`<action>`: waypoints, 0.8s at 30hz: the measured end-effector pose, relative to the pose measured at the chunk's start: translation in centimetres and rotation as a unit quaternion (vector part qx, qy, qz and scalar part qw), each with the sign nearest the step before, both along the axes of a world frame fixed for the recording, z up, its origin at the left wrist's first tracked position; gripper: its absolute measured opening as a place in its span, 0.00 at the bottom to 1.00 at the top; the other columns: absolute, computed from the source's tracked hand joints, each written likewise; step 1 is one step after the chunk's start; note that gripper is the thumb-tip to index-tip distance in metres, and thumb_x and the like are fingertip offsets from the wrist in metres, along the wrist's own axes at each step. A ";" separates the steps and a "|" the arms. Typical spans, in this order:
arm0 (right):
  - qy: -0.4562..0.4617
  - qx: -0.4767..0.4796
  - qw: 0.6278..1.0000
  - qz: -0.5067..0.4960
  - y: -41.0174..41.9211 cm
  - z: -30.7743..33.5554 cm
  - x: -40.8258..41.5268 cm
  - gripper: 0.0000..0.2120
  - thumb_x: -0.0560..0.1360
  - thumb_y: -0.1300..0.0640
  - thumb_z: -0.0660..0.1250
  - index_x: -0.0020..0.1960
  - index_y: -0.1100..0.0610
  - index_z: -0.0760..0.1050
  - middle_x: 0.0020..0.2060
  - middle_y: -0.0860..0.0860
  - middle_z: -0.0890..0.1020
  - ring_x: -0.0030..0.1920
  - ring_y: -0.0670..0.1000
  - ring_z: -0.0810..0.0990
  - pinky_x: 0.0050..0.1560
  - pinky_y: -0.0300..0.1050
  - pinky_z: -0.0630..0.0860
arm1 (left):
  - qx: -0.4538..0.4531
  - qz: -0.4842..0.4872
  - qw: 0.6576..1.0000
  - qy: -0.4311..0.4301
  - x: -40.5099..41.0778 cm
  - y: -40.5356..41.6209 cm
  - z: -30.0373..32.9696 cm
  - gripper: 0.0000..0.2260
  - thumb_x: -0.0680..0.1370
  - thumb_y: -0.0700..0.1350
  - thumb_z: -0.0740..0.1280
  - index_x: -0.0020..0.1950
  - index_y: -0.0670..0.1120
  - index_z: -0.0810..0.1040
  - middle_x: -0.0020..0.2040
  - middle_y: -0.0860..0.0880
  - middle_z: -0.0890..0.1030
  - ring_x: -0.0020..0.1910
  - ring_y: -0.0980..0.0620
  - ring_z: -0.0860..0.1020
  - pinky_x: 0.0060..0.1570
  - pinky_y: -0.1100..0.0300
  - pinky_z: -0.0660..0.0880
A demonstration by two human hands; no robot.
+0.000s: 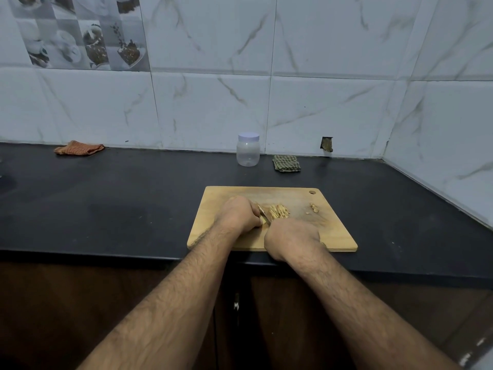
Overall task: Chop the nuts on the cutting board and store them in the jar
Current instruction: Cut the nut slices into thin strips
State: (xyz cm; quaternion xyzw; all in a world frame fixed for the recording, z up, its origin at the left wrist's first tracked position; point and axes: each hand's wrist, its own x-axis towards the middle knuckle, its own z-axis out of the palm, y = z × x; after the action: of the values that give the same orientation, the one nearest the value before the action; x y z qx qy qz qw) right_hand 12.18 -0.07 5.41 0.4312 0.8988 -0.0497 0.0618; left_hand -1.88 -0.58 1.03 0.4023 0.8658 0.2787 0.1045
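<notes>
Nuts sat in a sliced heap at the middle of the wooden cutting board, just past both hands. The right hand, nearest at 6 o'clock of that heap, was curled over a handle hidden beneath it, and the knife blade showed between the hands. The left hand, at 9 o'clock of the heap, had its fingers curled down by the blade; what they pinched could not be told. A few loose nut pieces lay at 3 o'clock. Farther back at 12 o'clock stood the clear jar, white lid on, no label readable. A green checked cloth lay beside it, an orange cloth far off at 10 o'clock.
</notes>
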 end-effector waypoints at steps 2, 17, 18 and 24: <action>-0.006 0.002 1.000 0.008 -0.2 -0.1 0.4 0.14 0.79 0.59 0.61 0.64 0.57 0.76 0.60 0.54 0.79 0.58 0.55 0.78 0.48 0.48 0.71 | 0.002 0.003 1.000 0.000 0.1 0.0 0.1 0.10 0.73 0.45 0.73 0.54 0.54 0.85 0.56 0.59 0.83 0.54 0.56 0.78 0.51 0.62 0.76; 0.012 0.001 1.000 -0.007 -0.5 -0.3 2.4 0.14 0.78 0.60 0.62 0.64 0.56 0.75 0.58 0.53 0.79 0.50 0.54 0.76 0.44 0.47 0.71 | 0.006 0.015 1.000 -0.002 0.4 -0.1 -0.1 0.08 0.73 0.45 0.73 0.51 0.55 0.86 0.56 0.58 0.83 0.54 0.56 0.79 0.54 0.60 0.77; 0.011 0.000 1.000 -0.010 -0.4 -0.3 2.3 0.14 0.78 0.60 0.62 0.64 0.56 0.75 0.59 0.53 0.79 0.51 0.54 0.76 0.44 0.47 0.71 | 0.007 0.018 1.000 -0.003 0.4 -0.1 -0.1 0.08 0.73 0.46 0.73 0.52 0.55 0.86 0.56 0.58 0.83 0.53 0.56 0.79 0.53 0.60 0.77; 0.025 0.008 1.000 0.004 -0.1 -0.2 1.2 0.14 0.79 0.60 0.59 0.62 0.56 0.76 0.59 0.53 0.80 0.56 0.55 0.78 0.47 0.47 0.71 | 0.021 0.035 0.999 -0.010 0.4 -0.2 -0.3 0.07 0.72 0.47 0.74 0.50 0.54 0.85 0.51 0.57 0.84 0.51 0.56 0.80 0.50 0.60 0.77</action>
State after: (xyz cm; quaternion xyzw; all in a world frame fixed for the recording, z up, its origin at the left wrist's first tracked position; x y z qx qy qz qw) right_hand 13.41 -0.20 5.19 0.4267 0.9022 -0.0529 0.0356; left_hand -1.50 -0.75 0.73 0.3712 0.8722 0.3042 0.0946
